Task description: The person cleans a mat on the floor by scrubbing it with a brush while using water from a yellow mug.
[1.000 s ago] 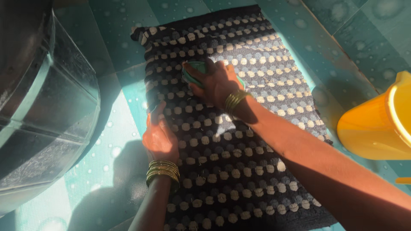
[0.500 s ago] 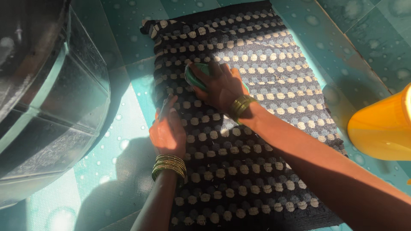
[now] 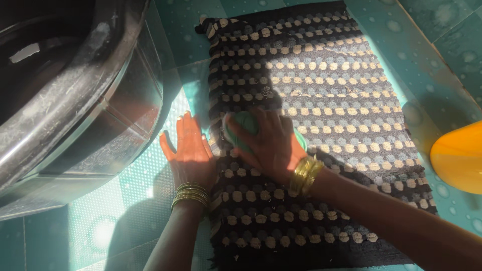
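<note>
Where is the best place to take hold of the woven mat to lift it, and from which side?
Probably the far left corner of the woven mat, approached from the far end: it curls slightly off the tiled floor and is free of both hands.

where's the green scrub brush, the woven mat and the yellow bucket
green scrub brush (image 3: 241, 131), head view, the end showing past the right hand's fingers
woven mat (image 3: 321, 80), head view, a sunlit patch of its far half
yellow bucket (image 3: 459, 158), head view, its side at the right edge
</note>
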